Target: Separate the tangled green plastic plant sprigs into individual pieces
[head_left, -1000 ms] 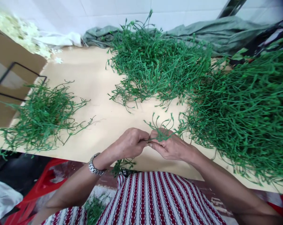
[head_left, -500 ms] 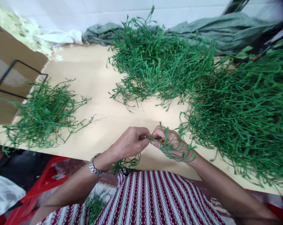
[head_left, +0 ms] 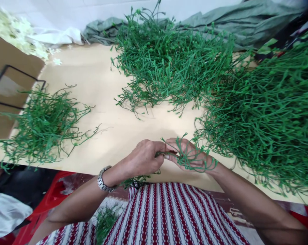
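Close in front of my striped top, both hands meet over the table's near edge. My left hand [head_left: 147, 156], with a metal watch on its wrist, is closed around the lower ends of a small bunch of thin green stems [head_left: 188, 158]. The bunch fans out to the right, its curly, forked tips lying over the back of my right hand [head_left: 178, 154]. The thumb and fingers of my right hand pinch the stems right beside the left fingers. Exactly where the right fingertips grip is partly hidden. More stem ends [head_left: 136, 180] show beneath my left wrist.
A big heap of green stems [head_left: 266, 126] covers the table's right side, joining another pile [head_left: 166, 64] at the back. A smaller pile [head_left: 46, 126] lies left, beside a cardboard box [head_left: 13, 58] with a black wire frame. Grey-green cloth [head_left: 225, 23] lines the wall. A red stool [head_left: 46, 200] stands below.
My right fingers have straightened somewhat and shifted against the left hand along the stems. The bunch's tips have moved slightly right. The whole view has shifted a little.
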`<action>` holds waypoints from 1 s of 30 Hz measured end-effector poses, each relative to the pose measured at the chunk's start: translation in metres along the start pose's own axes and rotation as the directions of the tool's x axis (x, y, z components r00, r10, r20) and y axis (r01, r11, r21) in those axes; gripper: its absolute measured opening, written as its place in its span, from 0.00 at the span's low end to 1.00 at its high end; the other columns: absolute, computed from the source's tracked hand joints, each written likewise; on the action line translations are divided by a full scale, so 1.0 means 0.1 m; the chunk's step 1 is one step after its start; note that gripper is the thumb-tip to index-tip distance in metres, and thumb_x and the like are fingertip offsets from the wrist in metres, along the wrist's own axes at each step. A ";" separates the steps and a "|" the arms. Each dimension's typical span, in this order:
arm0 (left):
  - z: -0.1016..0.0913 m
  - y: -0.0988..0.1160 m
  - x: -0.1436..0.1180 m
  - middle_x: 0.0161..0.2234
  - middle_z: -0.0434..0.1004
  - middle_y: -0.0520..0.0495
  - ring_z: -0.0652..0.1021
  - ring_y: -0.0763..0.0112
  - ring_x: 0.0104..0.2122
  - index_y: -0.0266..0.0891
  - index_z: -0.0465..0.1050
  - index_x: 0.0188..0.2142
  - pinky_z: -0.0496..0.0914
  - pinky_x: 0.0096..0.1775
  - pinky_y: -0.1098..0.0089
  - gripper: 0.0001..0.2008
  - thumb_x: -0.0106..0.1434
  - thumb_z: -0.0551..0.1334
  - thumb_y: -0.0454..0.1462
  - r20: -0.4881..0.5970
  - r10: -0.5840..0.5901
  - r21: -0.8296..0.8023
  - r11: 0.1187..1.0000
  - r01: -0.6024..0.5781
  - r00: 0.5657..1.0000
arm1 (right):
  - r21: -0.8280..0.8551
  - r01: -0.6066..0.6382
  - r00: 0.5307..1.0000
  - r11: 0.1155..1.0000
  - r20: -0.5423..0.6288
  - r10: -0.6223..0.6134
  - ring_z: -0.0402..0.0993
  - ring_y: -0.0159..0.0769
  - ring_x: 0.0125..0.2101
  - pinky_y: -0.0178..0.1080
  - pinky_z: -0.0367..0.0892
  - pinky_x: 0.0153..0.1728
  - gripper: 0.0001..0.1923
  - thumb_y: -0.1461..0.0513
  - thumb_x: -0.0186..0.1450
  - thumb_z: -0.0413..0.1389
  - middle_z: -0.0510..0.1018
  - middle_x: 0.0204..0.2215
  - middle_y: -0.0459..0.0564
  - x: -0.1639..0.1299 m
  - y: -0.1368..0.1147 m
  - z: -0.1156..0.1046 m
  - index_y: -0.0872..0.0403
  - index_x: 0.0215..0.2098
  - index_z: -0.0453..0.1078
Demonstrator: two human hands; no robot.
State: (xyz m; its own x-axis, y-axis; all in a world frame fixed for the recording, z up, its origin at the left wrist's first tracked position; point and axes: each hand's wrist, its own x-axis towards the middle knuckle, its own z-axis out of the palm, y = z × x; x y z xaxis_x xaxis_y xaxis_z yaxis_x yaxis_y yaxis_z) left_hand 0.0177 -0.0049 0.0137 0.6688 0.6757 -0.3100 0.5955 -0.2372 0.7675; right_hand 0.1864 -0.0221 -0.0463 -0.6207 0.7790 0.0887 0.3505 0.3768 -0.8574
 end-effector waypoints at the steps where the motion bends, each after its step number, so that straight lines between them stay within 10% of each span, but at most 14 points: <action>1: 0.01 0.01 0.00 0.28 0.77 0.49 0.71 0.75 0.24 0.40 0.76 0.38 0.63 0.27 0.75 0.21 0.49 0.51 0.25 0.000 0.011 0.008 1.000 -0.011 1.000 | -0.009 0.003 1.000 1.000 0.022 -0.003 0.54 0.27 0.24 0.32 0.50 0.24 0.11 0.67 0.58 0.51 0.58 0.22 0.42 0.00 0.00 0.00 0.54 0.22 0.52; 10: -0.04 -0.02 -0.03 0.14 0.54 0.56 0.56 0.81 0.15 0.34 0.68 0.17 0.50 0.19 0.76 0.11 0.49 0.51 0.25 0.107 0.014 -0.123 0.992 -0.001 0.994 | -0.042 0.088 0.987 0.995 0.140 -0.082 0.57 0.30 0.25 0.34 0.53 0.26 0.09 0.67 0.60 0.46 0.60 0.22 0.44 -0.13 -0.06 -0.22 0.54 0.22 0.56; 15: -0.14 -0.11 -0.01 0.16 0.59 0.56 0.59 0.82 0.18 0.33 0.67 0.20 0.53 0.20 0.77 0.07 0.51 0.54 0.28 0.097 -0.051 -0.393 0.916 0.086 0.994 | -0.124 0.062 0.997 0.990 -0.031 -0.067 0.59 0.31 0.27 0.35 0.55 0.28 0.07 0.68 0.62 0.46 0.63 0.24 0.46 -0.08 -0.09 -0.35 0.56 0.26 0.60; 22: -0.08 -0.14 0.11 0.16 0.64 0.55 0.61 0.81 0.17 0.32 0.69 0.24 0.55 0.21 0.77 0.03 0.50 0.60 0.33 -0.074 -0.190 -0.682 0.726 0.089 0.979 | 0.471 -0.151 0.967 0.869 -0.111 0.229 0.53 0.24 0.19 0.29 0.51 0.20 0.08 0.58 0.66 0.45 0.62 0.25 0.42 0.10 -0.11 -0.11 0.55 0.37 0.60; 27: 0.02 -0.13 0.08 0.19 0.71 0.51 0.69 0.77 0.20 0.33 0.69 0.25 0.62 0.26 0.74 0.04 0.53 0.57 0.31 -0.286 -0.127 -0.555 0.830 -0.056 0.950 | 0.700 -0.234 0.958 0.675 0.050 0.281 0.50 0.23 0.18 0.29 0.48 0.18 0.13 0.54 0.64 0.48 0.64 0.25 0.42 0.14 -0.11 0.00 0.54 0.41 0.58; 30: 0.03 -0.14 0.03 0.21 0.71 0.50 0.69 0.75 0.22 0.35 0.69 0.25 0.62 0.27 0.74 0.06 0.54 0.54 0.29 -0.398 0.012 -0.202 0.974 -0.101 0.917 | 0.594 -0.288 0.943 0.751 0.042 0.329 0.52 0.24 0.20 0.29 0.49 0.19 0.10 0.56 0.63 0.49 0.60 0.21 0.40 0.12 -0.12 -0.02 0.55 0.36 0.61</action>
State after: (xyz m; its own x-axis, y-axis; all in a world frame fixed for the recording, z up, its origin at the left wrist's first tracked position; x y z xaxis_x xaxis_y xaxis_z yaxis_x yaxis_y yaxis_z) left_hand 0.0130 -0.0014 0.0002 0.4435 0.8948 -0.0519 0.4227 -0.1577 0.8924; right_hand 0.1762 -0.0165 -0.0343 -0.4995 0.8381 -0.2193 0.0256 -0.2388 -0.9707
